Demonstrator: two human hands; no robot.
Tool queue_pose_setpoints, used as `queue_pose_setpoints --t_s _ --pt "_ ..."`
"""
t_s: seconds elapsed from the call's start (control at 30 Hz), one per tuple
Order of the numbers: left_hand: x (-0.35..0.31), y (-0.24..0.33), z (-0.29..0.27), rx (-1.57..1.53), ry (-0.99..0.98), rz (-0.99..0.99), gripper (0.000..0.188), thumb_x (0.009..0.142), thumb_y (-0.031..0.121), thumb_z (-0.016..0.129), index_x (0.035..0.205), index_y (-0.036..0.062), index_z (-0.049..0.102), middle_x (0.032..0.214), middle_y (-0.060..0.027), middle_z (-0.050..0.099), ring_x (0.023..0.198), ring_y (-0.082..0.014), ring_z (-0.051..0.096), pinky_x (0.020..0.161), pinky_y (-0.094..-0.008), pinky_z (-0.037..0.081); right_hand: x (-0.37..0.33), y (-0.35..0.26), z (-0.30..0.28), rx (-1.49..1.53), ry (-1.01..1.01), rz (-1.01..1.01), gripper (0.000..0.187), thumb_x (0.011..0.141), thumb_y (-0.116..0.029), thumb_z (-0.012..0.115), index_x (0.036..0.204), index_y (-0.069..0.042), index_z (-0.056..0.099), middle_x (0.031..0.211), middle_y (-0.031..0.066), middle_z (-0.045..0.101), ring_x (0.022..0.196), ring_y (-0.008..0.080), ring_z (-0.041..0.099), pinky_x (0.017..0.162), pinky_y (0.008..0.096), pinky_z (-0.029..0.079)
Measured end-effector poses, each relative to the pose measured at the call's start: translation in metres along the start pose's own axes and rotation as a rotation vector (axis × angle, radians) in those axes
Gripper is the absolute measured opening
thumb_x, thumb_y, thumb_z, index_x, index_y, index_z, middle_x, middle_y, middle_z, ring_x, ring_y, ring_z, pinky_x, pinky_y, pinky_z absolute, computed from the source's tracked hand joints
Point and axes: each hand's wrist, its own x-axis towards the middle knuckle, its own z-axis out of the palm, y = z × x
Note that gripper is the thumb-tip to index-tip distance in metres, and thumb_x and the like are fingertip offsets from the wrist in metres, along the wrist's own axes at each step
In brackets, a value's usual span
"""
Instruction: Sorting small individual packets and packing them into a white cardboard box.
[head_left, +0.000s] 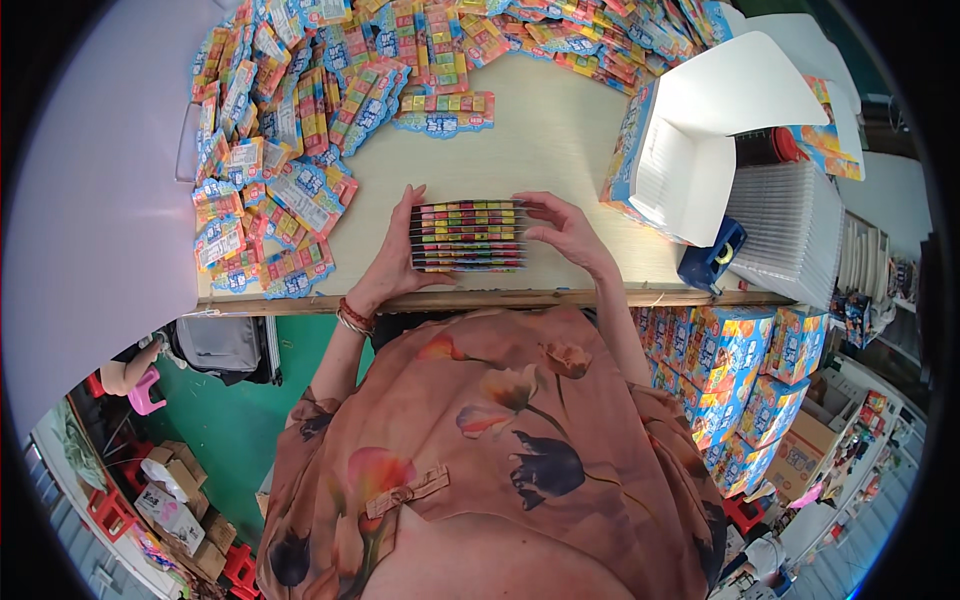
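A stack of flat candy packs [468, 237] stands on edge near the table's front edge, its rows of red, yellow and green pieces facing up. My left hand [392, 262] wraps the stack's left end, fingers along the far side and thumb at the near corner. At the other end, my right hand [568, 236] curves round the stack's right side with its fingertips against it. One loose candy pack [445, 112] with a blue wavy border lies beyond the stack. A large heap of the same packs [290, 105] spreads along the left and far sides of the table.
To the right stands an open white-lined carton [690, 150], with a blue tape dispenser [712, 256] and stacked clear plastic trays [790, 225] beside it. Printed blue boxes [735, 350] are piled below the table's right side. A grey case [225, 345] stands on the green floor.
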Motion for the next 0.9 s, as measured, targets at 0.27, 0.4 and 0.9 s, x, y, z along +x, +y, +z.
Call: queue_pose_setpoints --t_s 0.27,0.4,0.9 --pt "0.0 0.002 0.0 0.013 0.01 0.019 0.141 0.051 0.024 0.093 0.148 0.007 -0.007 0.146 -0.0213 0.023 0.129 -0.0344 0.036 0.108 -0.0412 0.033 -0.001 0.007 0.004 0.021 0.053 -0.009 0.045 0.084 -0.008 0.067 0.127 -0.005 0.054 0.125 0.0061 0.058 0.115 0.0179 0.054 0.101 0.0325 0.042" --pt "0.0 0.0 0.0 0.012 0.011 0.024 0.14 0.052 0.024 0.093 0.148 0.006 -0.007 0.146 -0.0209 0.023 0.128 -0.0337 0.036 0.108 -0.0402 0.033 -0.001 0.006 0.011 -0.045 0.077 -0.037 0.044 0.086 -0.006 0.063 0.129 -0.004 0.051 0.124 0.0081 0.058 0.113 0.0189 0.056 0.099 0.0325 0.044" --pt "0.0 -0.003 0.007 -0.04 0.073 0.048 0.112 0.057 0.018 0.09 0.142 0.0053 0.017 0.126 -0.0138 0.039 0.114 -0.0245 0.047 0.097 -0.0348 0.042 -0.009 0.015 0.04 -0.432 0.363 -0.267 0.049 0.084 -0.002 0.062 0.131 -0.004 0.047 0.119 0.0151 0.056 0.11 0.03 0.056 0.092 0.0351 0.046"
